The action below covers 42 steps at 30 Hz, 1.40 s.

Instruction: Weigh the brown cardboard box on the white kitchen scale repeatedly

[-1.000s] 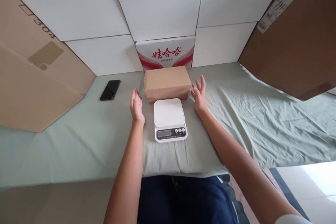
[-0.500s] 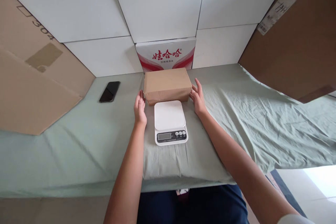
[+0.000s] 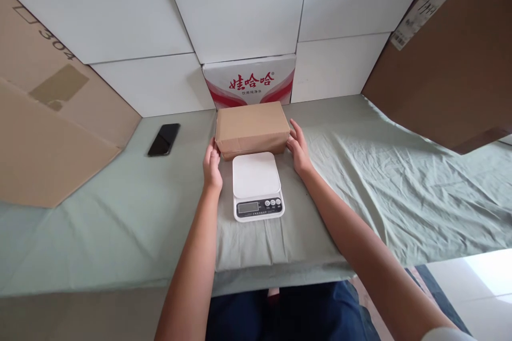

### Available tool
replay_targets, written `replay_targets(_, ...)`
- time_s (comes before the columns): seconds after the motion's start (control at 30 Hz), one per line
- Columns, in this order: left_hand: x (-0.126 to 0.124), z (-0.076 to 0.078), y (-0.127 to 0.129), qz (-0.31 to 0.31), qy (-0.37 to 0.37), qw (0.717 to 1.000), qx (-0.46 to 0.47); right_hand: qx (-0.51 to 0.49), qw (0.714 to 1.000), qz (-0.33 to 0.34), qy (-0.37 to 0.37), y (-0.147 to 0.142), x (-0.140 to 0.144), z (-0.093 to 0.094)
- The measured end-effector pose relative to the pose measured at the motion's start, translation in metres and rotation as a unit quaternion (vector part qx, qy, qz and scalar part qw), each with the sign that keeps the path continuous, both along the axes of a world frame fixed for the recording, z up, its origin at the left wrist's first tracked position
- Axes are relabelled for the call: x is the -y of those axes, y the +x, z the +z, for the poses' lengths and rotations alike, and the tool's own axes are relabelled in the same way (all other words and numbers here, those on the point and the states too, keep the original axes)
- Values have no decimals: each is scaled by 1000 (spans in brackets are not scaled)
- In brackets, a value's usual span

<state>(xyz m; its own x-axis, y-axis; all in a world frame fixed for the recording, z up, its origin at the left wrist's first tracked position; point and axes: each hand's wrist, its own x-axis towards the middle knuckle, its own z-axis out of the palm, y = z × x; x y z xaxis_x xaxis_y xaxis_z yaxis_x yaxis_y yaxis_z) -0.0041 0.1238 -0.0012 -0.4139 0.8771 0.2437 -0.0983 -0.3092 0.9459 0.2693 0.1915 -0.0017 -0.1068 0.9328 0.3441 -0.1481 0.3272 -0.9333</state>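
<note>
A closed brown cardboard box (image 3: 253,122) lies on the green cloth, just behind a white digital kitchen scale (image 3: 256,176). My left hand (image 3: 212,165) is at the box's left end, its fingertips against the side near the front corner. At the opposite end, my right hand (image 3: 298,147) presses its fingers to the box's right side, with one finger reaching back along it. Between them the two hands hold the box. The scale's plate bears nothing, and no digits can be made out on its display.
A black smartphone (image 3: 164,139) lies left of the box. Behind stands a white-and-red printed carton (image 3: 251,83) against white panels (image 3: 236,5). Large cardboard sheets flank the table at left (image 3: 60,133) and right (image 3: 448,74). The green cloth (image 3: 372,186) is wrinkled on the right.
The whole view has shifted slightly, so things appear a little further left. Both hands remain at the box's ends, and the box and scale keep about the same places.
</note>
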Motion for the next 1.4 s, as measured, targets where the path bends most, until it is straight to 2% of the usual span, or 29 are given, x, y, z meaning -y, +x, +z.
replay_targets(0.33,-2,-1,-1,7,-20,1000,-7,29,999,-4,17,0,0,0)
replay_targets(0.67,0,0,-1,10,-27,1000,12,-1,999,1,-42,-1,8,8)
replay_targets(1.03,-1,0,4,-4,-14,1000,-13,17,999,33,-19,-3,13,12)
replay_targets(1.23,3,12,7,-61,17,998,-21,22,999,16,18,-2,11,14)
replay_targets(1.4,15,28,11,-67,50,996,-35,46,995,12,87,4,24,32)
